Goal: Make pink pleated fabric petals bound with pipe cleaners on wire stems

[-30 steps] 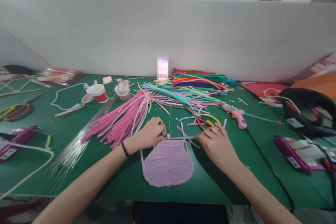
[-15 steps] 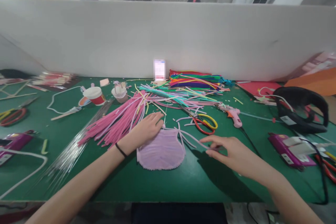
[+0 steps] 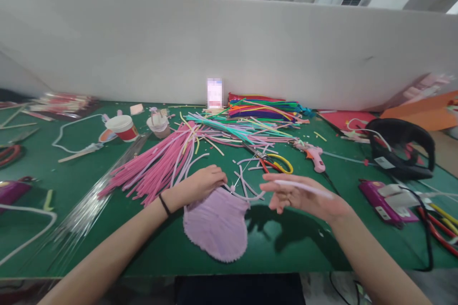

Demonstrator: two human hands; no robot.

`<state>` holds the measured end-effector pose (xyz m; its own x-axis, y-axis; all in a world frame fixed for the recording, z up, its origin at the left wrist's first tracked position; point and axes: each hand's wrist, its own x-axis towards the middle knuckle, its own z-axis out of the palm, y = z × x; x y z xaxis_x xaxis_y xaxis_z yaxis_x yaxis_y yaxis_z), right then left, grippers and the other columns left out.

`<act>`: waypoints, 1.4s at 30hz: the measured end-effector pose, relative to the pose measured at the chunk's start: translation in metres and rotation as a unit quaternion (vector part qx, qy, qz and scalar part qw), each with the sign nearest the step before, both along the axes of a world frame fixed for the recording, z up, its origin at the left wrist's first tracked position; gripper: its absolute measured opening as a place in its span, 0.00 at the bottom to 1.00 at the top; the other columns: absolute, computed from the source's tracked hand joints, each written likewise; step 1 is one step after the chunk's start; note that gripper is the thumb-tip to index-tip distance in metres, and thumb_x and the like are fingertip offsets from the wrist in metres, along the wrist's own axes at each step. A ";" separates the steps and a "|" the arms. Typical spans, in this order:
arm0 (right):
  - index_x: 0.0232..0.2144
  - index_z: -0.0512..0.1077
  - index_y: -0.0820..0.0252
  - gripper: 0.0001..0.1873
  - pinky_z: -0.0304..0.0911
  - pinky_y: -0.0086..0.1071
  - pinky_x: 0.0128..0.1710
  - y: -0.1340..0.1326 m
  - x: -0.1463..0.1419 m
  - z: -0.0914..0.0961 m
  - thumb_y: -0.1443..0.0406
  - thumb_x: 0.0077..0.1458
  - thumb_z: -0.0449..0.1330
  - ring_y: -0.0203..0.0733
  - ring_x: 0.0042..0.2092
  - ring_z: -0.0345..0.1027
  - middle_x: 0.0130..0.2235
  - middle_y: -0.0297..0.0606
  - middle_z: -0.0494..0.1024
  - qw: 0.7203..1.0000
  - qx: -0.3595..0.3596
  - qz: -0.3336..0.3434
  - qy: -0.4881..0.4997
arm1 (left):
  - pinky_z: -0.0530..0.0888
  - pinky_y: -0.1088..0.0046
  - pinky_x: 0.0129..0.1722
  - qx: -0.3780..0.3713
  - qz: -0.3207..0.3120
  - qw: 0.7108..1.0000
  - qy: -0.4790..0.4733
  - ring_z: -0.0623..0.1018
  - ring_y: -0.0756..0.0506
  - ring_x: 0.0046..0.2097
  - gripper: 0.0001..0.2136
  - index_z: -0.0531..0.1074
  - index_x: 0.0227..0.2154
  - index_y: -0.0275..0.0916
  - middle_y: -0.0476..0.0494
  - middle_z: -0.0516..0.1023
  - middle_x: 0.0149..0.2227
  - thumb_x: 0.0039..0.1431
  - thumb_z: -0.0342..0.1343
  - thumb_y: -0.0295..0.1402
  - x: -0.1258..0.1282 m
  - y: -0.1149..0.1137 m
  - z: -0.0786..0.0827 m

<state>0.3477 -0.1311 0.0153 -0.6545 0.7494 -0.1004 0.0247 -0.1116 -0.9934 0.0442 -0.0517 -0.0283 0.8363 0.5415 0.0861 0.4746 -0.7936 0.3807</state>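
Note:
A lilac fuzzy panel with a rounded lower edge, made of pipe cleaners laid side by side, lies tilted on the table. My left hand is closed on its upper left edge. Along the top runs a loose lilac pipe cleaner that curves to the right into my right hand. A length of lilac pipe cleaner passes over that hand, seemingly caught between the fingers, which are fairly straight. At the panel's top sits a small pale knob with a thin white line rising from it.
Scissors and a pink glue gun lie beyond my right hand. Pink pipe cleaners spread at the left, near thin wires and a paper cup. Purple power strips and a black headset-like band flank the right.
The panel has turned and come nearer to me, its lower edge swinging right. My left hand has moved lower onto its edge. My right hand has turned, with the pipe cleaner now across it.

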 end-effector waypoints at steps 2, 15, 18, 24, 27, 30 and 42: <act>0.59 0.60 0.58 0.43 0.68 0.38 0.39 0.004 -0.007 -0.011 0.42 0.48 0.59 0.47 0.42 0.73 0.56 0.56 0.69 1.000 0.012 -0.026 -0.010 | 0.67 0.71 0.43 0.009 0.020 1.000 -0.015 0.70 0.46 0.41 0.11 0.70 0.37 0.38 0.42 0.70 0.38 0.66 0.41 0.30 -0.001 -0.001 -0.002; 0.37 0.76 0.59 0.15 0.65 0.28 0.31 -0.002 -0.047 -0.018 0.57 0.60 0.55 0.36 0.29 0.71 0.32 0.37 0.78 0.962 0.167 -0.104 -0.189 | 0.68 0.67 0.48 -0.044 0.087 0.994 -0.050 0.70 0.46 0.43 0.11 0.72 0.35 0.39 0.45 0.69 0.39 0.64 0.46 0.36 -0.019 0.014 -0.002; 0.40 0.75 0.57 0.12 0.66 0.29 0.33 0.002 -0.050 -0.021 0.58 0.57 0.58 0.37 0.32 0.71 0.35 0.37 0.79 0.962 0.174 -0.092 -0.190 | 0.68 0.67 0.45 -0.041 0.085 0.995 -0.038 0.71 0.46 0.41 0.12 0.72 0.34 0.40 0.46 0.71 0.36 0.65 0.44 0.37 -0.020 0.015 -0.003; 0.38 0.77 0.56 0.10 0.65 0.30 0.38 0.009 -0.058 -0.025 0.63 0.60 0.56 0.37 0.38 0.71 0.38 0.38 0.77 0.911 0.324 -0.083 -0.240 | 0.69 0.68 0.43 -0.047 0.080 0.995 -0.037 0.72 0.47 0.40 0.12 0.70 0.33 0.40 0.47 0.74 0.35 0.65 0.44 0.36 -0.021 0.015 -0.004; 0.38 0.76 0.58 0.10 0.65 0.29 0.39 0.014 -0.066 -0.030 0.64 0.61 0.55 0.37 0.38 0.71 0.37 0.39 0.78 0.886 0.381 -0.059 -0.257 | 0.69 0.68 0.43 -0.043 0.082 0.995 -0.035 0.72 0.47 0.40 0.12 0.70 0.33 0.39 0.46 0.73 0.35 0.66 0.43 0.36 -0.021 0.015 -0.004; 0.37 0.75 0.60 0.11 0.64 0.29 0.41 0.019 -0.072 -0.037 0.65 0.62 0.52 0.37 0.39 0.72 0.35 0.38 0.79 0.860 0.439 -0.008 -0.260 | 0.69 0.67 0.43 -0.039 0.083 0.995 -0.035 0.72 0.47 0.39 0.11 0.69 0.33 0.39 0.46 0.73 0.35 0.65 0.43 0.35 -0.022 0.014 -0.004; 0.38 0.77 0.57 0.11 0.63 0.30 0.46 0.030 -0.081 -0.034 0.70 0.59 0.55 0.37 0.45 0.67 0.43 0.40 0.77 0.833 0.480 0.023 -0.274 | 0.69 0.70 0.38 -0.052 0.104 0.993 -0.028 0.72 0.47 0.35 0.11 0.67 0.31 0.38 0.46 0.72 0.32 0.65 0.42 0.35 -0.021 0.010 0.001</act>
<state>0.2664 -0.1014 -0.0189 -0.7385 0.6311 0.2376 0.4853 0.7420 -0.4625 0.0235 -0.0415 -0.0277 0.7010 0.7102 0.0642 0.6001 -0.6362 0.4850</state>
